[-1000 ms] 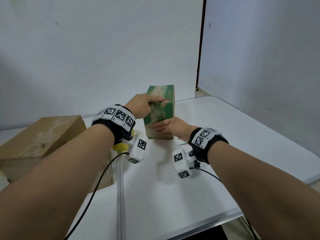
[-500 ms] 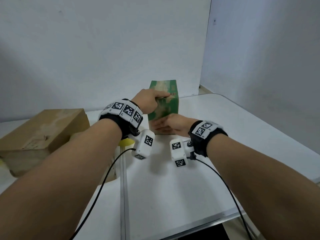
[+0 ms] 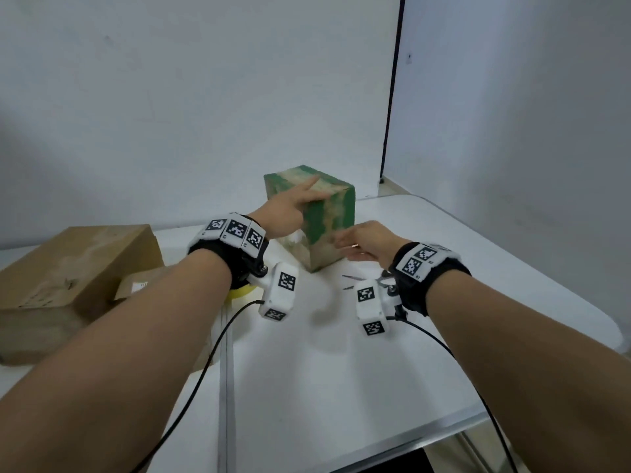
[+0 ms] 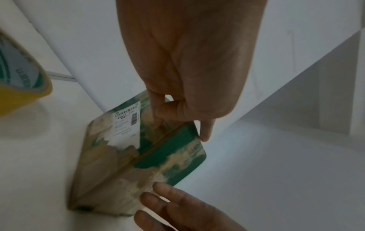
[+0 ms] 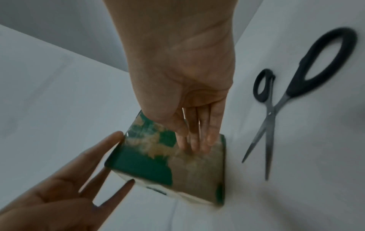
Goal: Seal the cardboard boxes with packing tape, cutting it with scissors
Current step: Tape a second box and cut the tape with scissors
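Note:
A small green and brown cardboard box point(image 3: 324, 230) stands on the white table point(image 3: 341, 370) with one corner turned toward me. My left hand point(image 3: 302, 198) lies on its top with straight fingers. My right hand point(image 3: 345, 243) touches the box's right side, fingers point(image 5: 199, 140) straight and together. In the right wrist view the box point(image 5: 158, 168) sits between both hands, and black-handled scissors point(image 5: 276, 101) lie open on the table just to its right. A yellow tape roll point(image 4: 19, 84) stands left of the box point(image 4: 126, 156), mostly hidden under my left wrist in the head view.
A large brown cardboard box point(image 3: 75, 264) and a smaller one point(image 3: 136, 285) sit at the table's left. Walls stand close behind the table and to its right. Cables run from both wrists back toward the near table edge point(image 3: 392, 448).
The green box has been turned so a corner faces me. My left hand no longer grips its top edge and now lies on it with straight fingers. The right hand stays against its side.

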Action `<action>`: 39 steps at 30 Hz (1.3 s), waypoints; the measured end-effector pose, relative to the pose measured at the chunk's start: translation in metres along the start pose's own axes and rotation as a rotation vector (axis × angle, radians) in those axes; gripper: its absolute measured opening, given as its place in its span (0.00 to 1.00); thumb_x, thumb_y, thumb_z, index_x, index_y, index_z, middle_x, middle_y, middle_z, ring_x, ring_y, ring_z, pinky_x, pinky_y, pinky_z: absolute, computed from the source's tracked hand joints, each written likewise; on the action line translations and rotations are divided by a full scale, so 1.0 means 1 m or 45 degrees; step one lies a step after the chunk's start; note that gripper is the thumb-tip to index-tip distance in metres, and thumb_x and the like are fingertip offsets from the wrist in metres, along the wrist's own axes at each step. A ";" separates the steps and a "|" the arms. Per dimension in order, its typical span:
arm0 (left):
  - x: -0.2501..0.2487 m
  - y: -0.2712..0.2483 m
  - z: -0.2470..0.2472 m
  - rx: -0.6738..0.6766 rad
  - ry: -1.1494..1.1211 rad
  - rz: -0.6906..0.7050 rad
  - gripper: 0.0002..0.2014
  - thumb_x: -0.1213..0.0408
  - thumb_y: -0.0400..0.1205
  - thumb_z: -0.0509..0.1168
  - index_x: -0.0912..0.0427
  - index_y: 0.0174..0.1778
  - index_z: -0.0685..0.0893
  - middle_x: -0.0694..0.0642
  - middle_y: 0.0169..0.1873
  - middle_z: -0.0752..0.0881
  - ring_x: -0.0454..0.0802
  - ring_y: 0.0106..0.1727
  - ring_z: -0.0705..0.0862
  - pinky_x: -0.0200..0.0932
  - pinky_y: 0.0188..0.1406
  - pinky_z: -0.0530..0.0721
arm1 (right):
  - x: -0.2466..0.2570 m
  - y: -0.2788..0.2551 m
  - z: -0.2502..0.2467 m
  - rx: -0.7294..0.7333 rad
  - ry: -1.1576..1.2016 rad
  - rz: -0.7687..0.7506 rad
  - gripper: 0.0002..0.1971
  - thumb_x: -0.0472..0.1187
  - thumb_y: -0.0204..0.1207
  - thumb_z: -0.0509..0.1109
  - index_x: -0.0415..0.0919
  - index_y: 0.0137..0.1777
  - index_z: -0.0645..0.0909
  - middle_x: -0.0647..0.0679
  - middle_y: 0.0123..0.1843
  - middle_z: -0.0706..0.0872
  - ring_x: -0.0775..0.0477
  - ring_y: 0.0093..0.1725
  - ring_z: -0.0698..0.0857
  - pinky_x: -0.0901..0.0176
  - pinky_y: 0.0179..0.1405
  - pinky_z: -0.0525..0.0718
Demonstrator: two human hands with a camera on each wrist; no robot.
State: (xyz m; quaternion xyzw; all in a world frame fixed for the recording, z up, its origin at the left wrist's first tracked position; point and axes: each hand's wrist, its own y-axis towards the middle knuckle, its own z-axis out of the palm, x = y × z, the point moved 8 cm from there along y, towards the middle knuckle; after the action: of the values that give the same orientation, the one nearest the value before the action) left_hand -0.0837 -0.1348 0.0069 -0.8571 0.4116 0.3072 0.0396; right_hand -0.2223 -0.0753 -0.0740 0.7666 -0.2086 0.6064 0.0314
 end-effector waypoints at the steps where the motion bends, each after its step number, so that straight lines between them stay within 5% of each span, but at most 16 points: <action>1: -0.002 -0.001 -0.002 -0.054 -0.037 0.010 0.40 0.88 0.74 0.49 0.47 0.76 0.75 0.43 0.85 0.51 0.47 0.84 0.55 0.26 0.65 0.70 | -0.004 -0.001 -0.001 -0.006 -0.019 0.016 0.15 0.31 0.84 0.58 0.27 0.64 0.82 0.33 0.62 0.87 0.46 0.44 0.86 0.61 0.46 0.86; 4: 0.003 -0.016 -0.021 -0.334 -0.231 -0.058 0.39 0.89 0.71 0.50 0.50 0.72 0.80 0.42 0.84 0.53 0.44 0.82 0.57 0.24 0.49 0.78 | -0.004 -0.008 0.004 0.040 -0.053 0.022 0.15 0.31 0.85 0.57 0.27 0.63 0.82 0.37 0.53 0.89 0.49 0.40 0.86 0.64 0.41 0.85; 7: 0.020 -0.046 -0.039 -0.505 -0.343 -0.232 0.37 0.86 0.73 0.50 0.46 0.69 0.81 0.42 0.84 0.56 0.45 0.83 0.58 0.29 0.50 0.75 | 0.011 -0.016 0.021 0.108 -0.017 -0.027 0.10 0.30 0.84 0.61 0.31 0.56 0.85 0.41 0.47 0.89 0.51 0.37 0.88 0.67 0.34 0.87; 11: 0.048 -0.096 -0.053 -0.370 -0.179 -0.438 0.32 0.82 0.78 0.52 0.47 0.72 0.78 0.46 0.84 0.55 0.46 0.82 0.58 0.21 0.43 0.70 | 0.030 -0.026 0.062 0.204 0.023 -0.087 0.11 0.29 0.83 0.60 0.35 0.46 0.84 0.40 0.46 0.91 0.52 0.35 0.90 0.67 0.32 0.87; 14: 0.075 -0.142 -0.063 -0.247 0.058 -0.575 0.24 0.77 0.81 0.58 0.51 0.69 0.79 0.54 0.80 0.68 0.50 0.71 0.74 0.33 0.55 0.72 | 0.039 -0.037 0.096 0.296 -0.008 -0.127 0.12 0.28 0.83 0.59 0.36 0.47 0.84 0.37 0.51 0.91 0.47 0.43 0.89 0.61 0.45 0.87; 16: 0.088 -0.170 -0.063 -0.157 0.139 -0.672 0.18 0.73 0.84 0.57 0.54 0.67 0.80 0.63 0.71 0.78 0.55 0.56 0.82 0.42 0.52 0.76 | 0.042 -0.044 0.116 0.355 -0.014 -0.141 0.13 0.27 0.82 0.58 0.35 0.48 0.85 0.37 0.52 0.90 0.48 0.41 0.89 0.64 0.42 0.87; 18: 0.095 -0.190 -0.061 -0.120 0.201 -0.747 0.21 0.74 0.85 0.53 0.55 0.71 0.78 0.60 0.70 0.80 0.56 0.60 0.81 0.39 0.53 0.75 | 0.045 -0.050 0.131 0.384 -0.015 -0.151 0.13 0.27 0.81 0.59 0.35 0.48 0.86 0.36 0.54 0.90 0.50 0.38 0.89 0.65 0.39 0.87; 21: 0.096 -0.202 -0.059 -0.171 0.098 -0.782 0.24 0.74 0.85 0.50 0.53 0.74 0.76 0.56 0.64 0.81 0.44 0.43 0.81 0.22 0.32 0.74 | 0.045 -0.055 0.145 0.401 -0.012 -0.149 0.11 0.27 0.81 0.61 0.34 0.48 0.86 0.35 0.56 0.90 0.47 0.40 0.89 0.61 0.46 0.88; 24: 0.091 -0.206 -0.055 -0.163 0.040 -0.784 0.23 0.72 0.86 0.50 0.49 0.73 0.77 0.53 0.58 0.81 0.40 0.35 0.77 0.23 0.19 0.71 | 0.042 -0.059 0.152 0.433 -0.079 -0.147 0.11 0.30 0.82 0.63 0.32 0.57 0.86 0.37 0.58 0.89 0.46 0.45 0.88 0.58 0.49 0.88; 26: 0.088 -0.206 -0.050 -0.126 -0.022 -0.760 0.23 0.72 0.86 0.53 0.47 0.72 0.79 0.52 0.56 0.82 0.43 0.36 0.79 0.25 0.25 0.74 | 0.041 -0.063 0.154 0.453 -0.157 -0.161 0.12 0.33 0.83 0.63 0.35 0.61 0.84 0.41 0.58 0.87 0.47 0.48 0.85 0.58 0.51 0.88; 29: 0.081 -0.204 -0.033 -0.059 -0.268 -0.719 0.24 0.74 0.85 0.56 0.47 0.72 0.79 0.47 0.60 0.84 0.50 0.56 0.84 0.41 0.48 0.82 | 0.037 -0.071 0.156 0.434 -0.213 -0.196 0.13 0.39 0.85 0.63 0.40 0.66 0.81 0.44 0.56 0.83 0.49 0.48 0.81 0.60 0.47 0.84; 31: 0.072 -0.202 -0.022 -0.031 -0.383 -0.675 0.24 0.76 0.85 0.55 0.49 0.73 0.78 0.43 0.60 0.84 0.46 0.61 0.82 0.46 0.57 0.81 | 0.036 -0.075 0.153 0.385 -0.258 -0.251 0.14 0.41 0.85 0.64 0.42 0.68 0.79 0.44 0.60 0.83 0.48 0.52 0.81 0.60 0.46 0.80; 35: 0.060 -0.192 -0.012 -0.068 -0.419 -0.604 0.24 0.77 0.85 0.54 0.50 0.72 0.79 0.40 0.51 0.86 0.39 0.53 0.81 0.42 0.52 0.78 | 0.026 -0.080 0.143 0.346 -0.229 -0.271 0.18 0.31 0.82 0.63 0.40 0.71 0.76 0.42 0.68 0.79 0.42 0.62 0.81 0.48 0.59 0.81; 39: 0.045 -0.183 -0.001 0.002 -0.439 -0.520 0.24 0.78 0.85 0.55 0.49 0.70 0.80 0.43 0.55 0.86 0.43 0.55 0.81 0.43 0.53 0.78 | 0.020 -0.084 0.124 0.290 -0.266 -0.260 0.20 0.29 0.81 0.62 0.40 0.72 0.75 0.36 0.66 0.80 0.43 0.50 0.80 0.52 0.48 0.77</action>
State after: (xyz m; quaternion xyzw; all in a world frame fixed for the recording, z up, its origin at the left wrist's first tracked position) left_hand 0.0718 -0.0451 -0.0518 -0.8574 0.2177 0.4339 0.1709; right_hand -0.0748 -0.0417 -0.0704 0.8413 -0.0619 0.5368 -0.0160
